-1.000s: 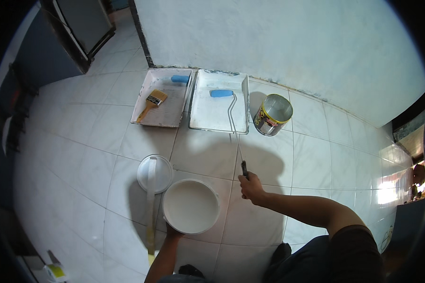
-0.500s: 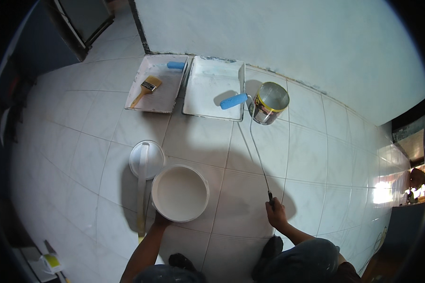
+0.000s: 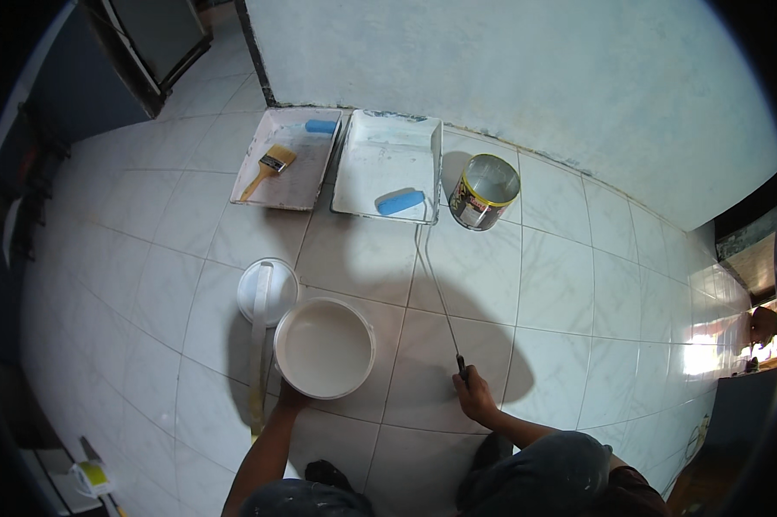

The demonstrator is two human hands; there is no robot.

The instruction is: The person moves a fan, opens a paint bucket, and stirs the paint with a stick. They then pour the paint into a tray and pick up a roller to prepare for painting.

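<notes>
Right hand [image 3: 476, 395] closed round the dark handle [image 3: 462, 365] of the roller [image 3: 401, 203]. Left hand [image 3: 294, 396] at the bucket [image 3: 324, 300], near-left side; cannot tell whether it grips or only steadies. Lid [image 3: 280, 284] just past the bucket, pale strip [image 3: 262, 327] across it. Roller's blue sleeve [image 3: 403, 202] at the near end of the right tray [image 3: 388, 164]. Left tray [image 3: 298, 177] beside that: brush [image 3: 269, 170] and second sleeve [image 3: 320, 126] inside. Tin [image 3: 470, 211] right of the trays, near the wall [image 3: 509, 69].

Judgement: run the sleeve lengthwise up the tray, light even pressure, turning rather than skidding; stay clear of the tin; bucket held upright.

Hidden or unclear: left fingers, behind the bucket; right forearm, partly behind the knee; whether sleeve touches tray; bucket's fill level. Left forearm cut off below.
</notes>
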